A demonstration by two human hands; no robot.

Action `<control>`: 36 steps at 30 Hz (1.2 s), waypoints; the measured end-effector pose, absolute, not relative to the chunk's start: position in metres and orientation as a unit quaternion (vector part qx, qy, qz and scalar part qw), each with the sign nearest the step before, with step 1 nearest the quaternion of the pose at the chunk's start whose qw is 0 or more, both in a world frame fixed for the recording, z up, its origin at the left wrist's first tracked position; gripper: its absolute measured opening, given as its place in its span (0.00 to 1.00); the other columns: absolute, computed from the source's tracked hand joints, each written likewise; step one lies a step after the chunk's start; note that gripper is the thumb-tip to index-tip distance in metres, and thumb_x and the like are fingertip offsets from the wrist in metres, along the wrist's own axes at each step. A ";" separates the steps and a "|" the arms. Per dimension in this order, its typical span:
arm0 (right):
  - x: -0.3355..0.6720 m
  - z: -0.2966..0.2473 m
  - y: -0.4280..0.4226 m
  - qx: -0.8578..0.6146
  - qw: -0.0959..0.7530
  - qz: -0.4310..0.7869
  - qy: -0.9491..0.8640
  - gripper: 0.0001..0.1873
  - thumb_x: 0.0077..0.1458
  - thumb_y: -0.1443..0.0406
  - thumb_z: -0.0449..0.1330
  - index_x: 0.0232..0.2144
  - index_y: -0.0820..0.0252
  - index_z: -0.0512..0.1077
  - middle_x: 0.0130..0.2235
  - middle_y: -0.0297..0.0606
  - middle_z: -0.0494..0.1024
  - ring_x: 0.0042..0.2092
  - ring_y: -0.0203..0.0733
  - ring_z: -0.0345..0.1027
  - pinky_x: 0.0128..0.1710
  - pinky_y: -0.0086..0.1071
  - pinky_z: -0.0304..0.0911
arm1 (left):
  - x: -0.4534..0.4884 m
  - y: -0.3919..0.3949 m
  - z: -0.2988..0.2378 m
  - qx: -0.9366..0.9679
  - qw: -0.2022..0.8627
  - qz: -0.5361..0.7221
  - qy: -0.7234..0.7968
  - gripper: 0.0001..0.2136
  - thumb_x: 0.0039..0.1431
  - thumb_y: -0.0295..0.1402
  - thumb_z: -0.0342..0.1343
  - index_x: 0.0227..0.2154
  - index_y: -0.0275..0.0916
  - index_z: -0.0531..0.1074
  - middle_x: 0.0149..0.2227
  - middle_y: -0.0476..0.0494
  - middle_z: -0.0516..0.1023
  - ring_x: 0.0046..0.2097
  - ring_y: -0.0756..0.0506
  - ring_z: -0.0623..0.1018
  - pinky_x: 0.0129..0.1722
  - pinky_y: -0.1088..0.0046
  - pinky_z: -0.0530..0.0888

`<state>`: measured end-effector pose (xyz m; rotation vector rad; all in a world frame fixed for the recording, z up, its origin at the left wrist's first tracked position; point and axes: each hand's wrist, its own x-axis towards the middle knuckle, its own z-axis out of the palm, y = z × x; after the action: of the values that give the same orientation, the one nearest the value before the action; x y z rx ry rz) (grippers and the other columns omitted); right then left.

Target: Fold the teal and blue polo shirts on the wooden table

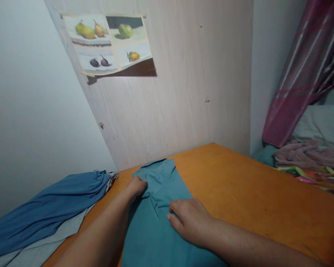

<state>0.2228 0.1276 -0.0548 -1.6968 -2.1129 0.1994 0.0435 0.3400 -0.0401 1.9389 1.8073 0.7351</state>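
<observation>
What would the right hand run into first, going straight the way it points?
Right hand: creases in the teal cloth just ahead of its fingers. Past those, probably the left hand or its wrist; depth is unclear.

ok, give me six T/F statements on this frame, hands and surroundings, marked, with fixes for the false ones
1. The teal garment lies on the table, with the left hand and the right hand both on it. True.
2. A blue cloth lies to the left of the teal garment. True.
3. The right hand is nearer the wood-grain panel than the left hand. False: the left hand is nearer.
4. A sheet of fruit pictures is on the wood-grain panel. True.
5. The table top is white. False: it is orange-brown.
6. The left hand is on the blue cloth. False: it is on the teal garment.
</observation>
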 end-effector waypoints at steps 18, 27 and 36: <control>0.223 -0.048 0.126 -0.590 0.152 0.101 -0.787 0.16 0.60 0.56 0.53 0.41 0.57 0.77 0.39 0.44 0.83 0.40 0.53 0.78 0.36 0.37 0.64 | 0.108 0.391 -0.030 0.800 0.119 0.222 0.545 0.03 0.53 0.27 0.56 0.25 0.40 0.69 0.33 0.38 0.79 0.39 0.40 0.77 0.39 0.67 0.68; 0.225 -0.056 0.148 -0.564 0.089 0.109 -0.814 0.21 0.60 0.52 0.54 0.46 0.59 0.75 0.41 0.45 0.83 0.40 0.54 0.79 0.34 0.38 0.68 | 0.182 0.422 -0.050 0.787 0.261 0.243 0.504 0.12 0.55 0.39 0.61 0.37 0.35 0.74 0.39 0.35 0.82 0.43 0.41 0.79 0.38 0.73 0.71; 0.221 -0.081 0.163 -0.558 0.089 0.078 -0.821 0.22 0.61 0.48 0.54 0.41 0.58 0.76 0.36 0.42 0.84 0.35 0.51 0.79 0.28 0.37 0.69 | 0.168 0.432 -0.051 0.657 0.473 0.284 0.514 0.09 0.47 0.37 0.60 0.29 0.38 0.73 0.21 0.44 0.76 0.24 0.42 0.77 0.23 0.70 0.72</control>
<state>0.2209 0.1626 -0.0805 -1.6604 -2.4428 0.2311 0.1678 0.4317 -0.0509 1.6076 1.2577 0.6946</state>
